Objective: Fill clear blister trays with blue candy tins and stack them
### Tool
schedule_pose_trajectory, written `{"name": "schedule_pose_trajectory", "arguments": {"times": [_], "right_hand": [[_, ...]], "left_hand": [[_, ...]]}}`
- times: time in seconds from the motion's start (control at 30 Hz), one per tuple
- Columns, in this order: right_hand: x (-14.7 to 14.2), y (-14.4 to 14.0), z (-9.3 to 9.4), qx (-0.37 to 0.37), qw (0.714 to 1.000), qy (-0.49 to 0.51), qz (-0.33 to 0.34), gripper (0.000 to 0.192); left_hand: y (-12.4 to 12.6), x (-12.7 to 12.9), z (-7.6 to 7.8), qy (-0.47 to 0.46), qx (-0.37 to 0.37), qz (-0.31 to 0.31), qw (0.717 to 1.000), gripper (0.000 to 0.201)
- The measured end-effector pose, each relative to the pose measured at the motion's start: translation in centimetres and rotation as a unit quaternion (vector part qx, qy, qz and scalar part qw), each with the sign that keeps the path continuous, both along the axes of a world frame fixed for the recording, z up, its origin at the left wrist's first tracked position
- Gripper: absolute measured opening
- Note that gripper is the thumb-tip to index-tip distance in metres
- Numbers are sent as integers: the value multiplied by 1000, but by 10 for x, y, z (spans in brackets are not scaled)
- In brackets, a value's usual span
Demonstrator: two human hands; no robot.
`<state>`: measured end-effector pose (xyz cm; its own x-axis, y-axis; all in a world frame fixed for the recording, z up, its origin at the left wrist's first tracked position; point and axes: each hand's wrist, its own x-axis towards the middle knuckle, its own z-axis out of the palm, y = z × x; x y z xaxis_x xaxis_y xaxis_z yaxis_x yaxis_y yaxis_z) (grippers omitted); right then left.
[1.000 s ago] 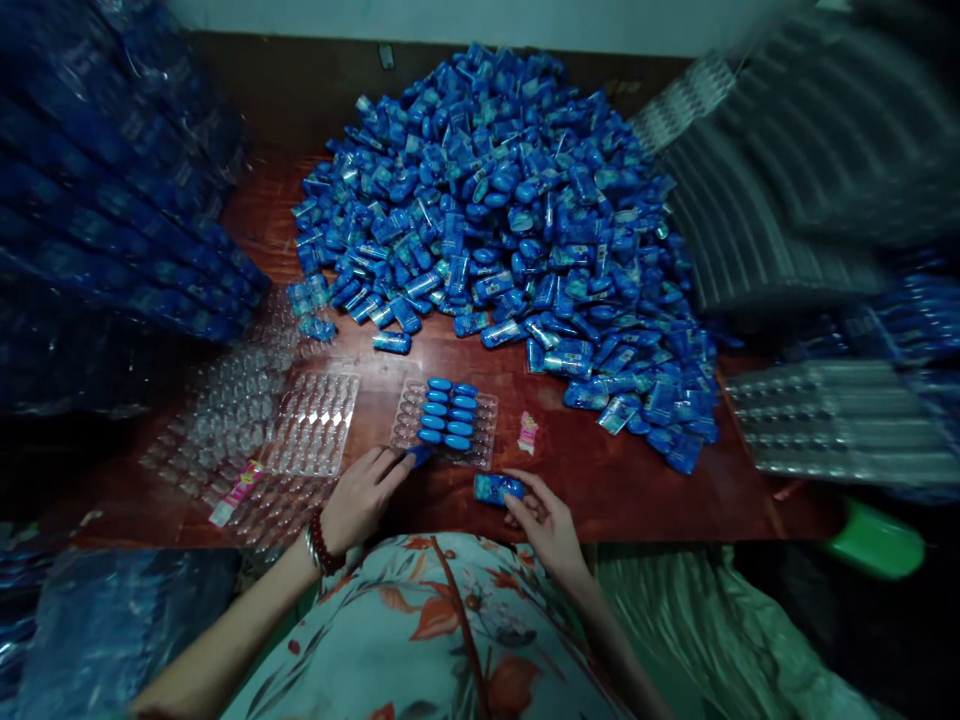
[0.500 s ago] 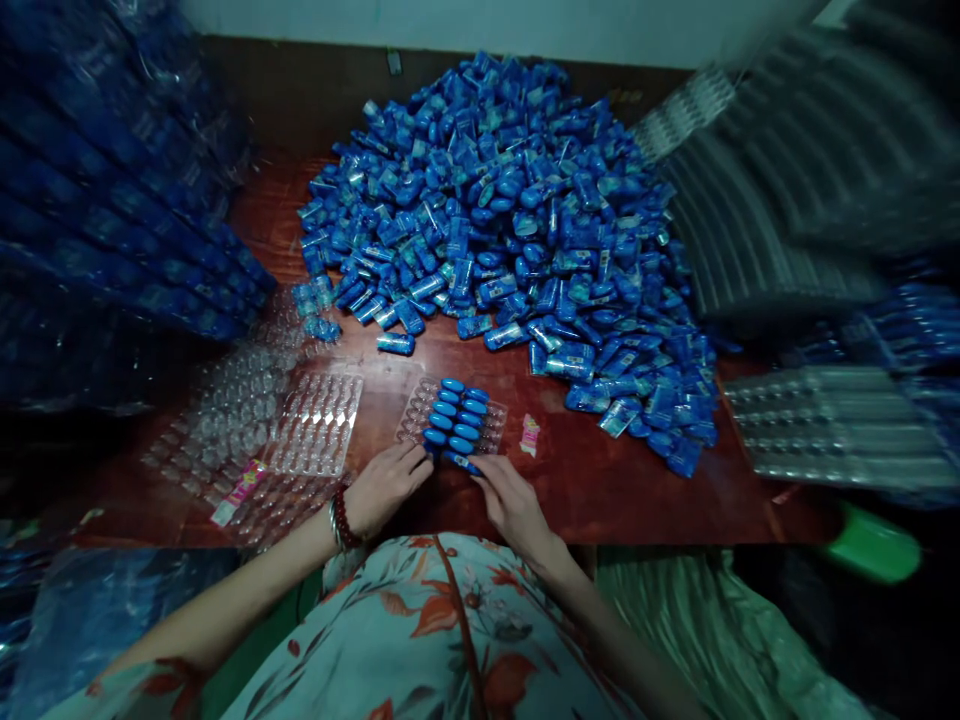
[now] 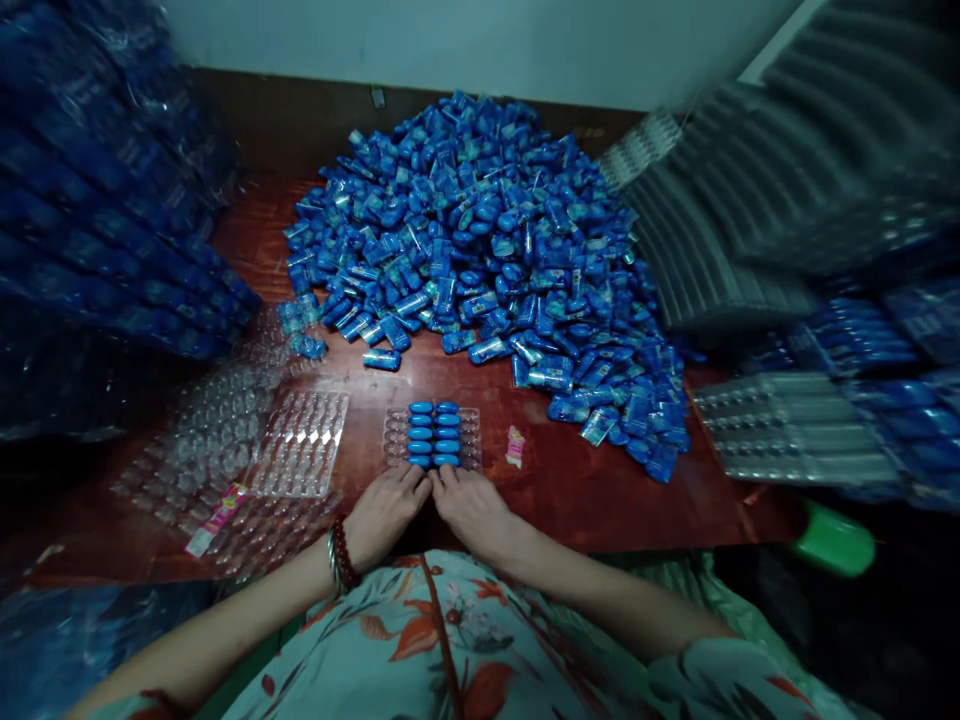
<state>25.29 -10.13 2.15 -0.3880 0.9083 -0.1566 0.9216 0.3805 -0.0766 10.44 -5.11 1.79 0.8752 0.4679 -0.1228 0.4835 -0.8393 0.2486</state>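
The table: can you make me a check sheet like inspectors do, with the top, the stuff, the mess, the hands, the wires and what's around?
Surface: red-brown table, shiny in places.
Job's things: blue pieces in two columns on a clear tray; big blue heap behind.
Clutter: small pink scrap right of the tray; pink strip on loose trays at left.
Grips: left hand and right hand close together at the tray's near side; whether they pinch anything is hidden.
Cables: nothing seen.
Surroundings: pale wall behind; blue stacks at left; grey stacks at right, blurry.
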Motion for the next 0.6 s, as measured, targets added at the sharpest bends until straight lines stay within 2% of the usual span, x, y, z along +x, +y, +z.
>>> {"name": "schedule_pose_trajectory", "arguments": {"times": [0.1, 0.2, 0.3, 0.4, 0.47, 0.5, 0.57, 0.6], "right_hand": [[8, -1, -7, 16, 1000, 4, -20, 29], [15, -14, -25, 70, 993, 53, -80, 40], [23, -27, -44, 133, 974, 144, -111, 36], [49, -23, -51, 203, 947, 212, -133, 28], [82, -10, -49, 250, 924, 204, -204, 28], [101, 0, -46, 260, 911, 181, -264, 29], [141, 22, -40, 272, 881, 106, -373, 36], [158, 32, -37, 265, 872, 69, -406, 40]], "left_hand": [[-1, 1, -10, -17, 40, 17, 999, 17], [-4, -1, -24, -69, 100, 34, 992, 27], [-6, -6, -34, -155, 135, 39, 978, 31], [3, -13, -34, -235, 148, 60, 959, 24], [21, -16, -32, -263, 150, 99, 948, 23], [35, -16, -31, -265, 147, 127, 945, 22], [70, -14, -30, -248, 132, 183, 942, 18], [89, -11, -30, -226, 122, 206, 944, 19]]}}
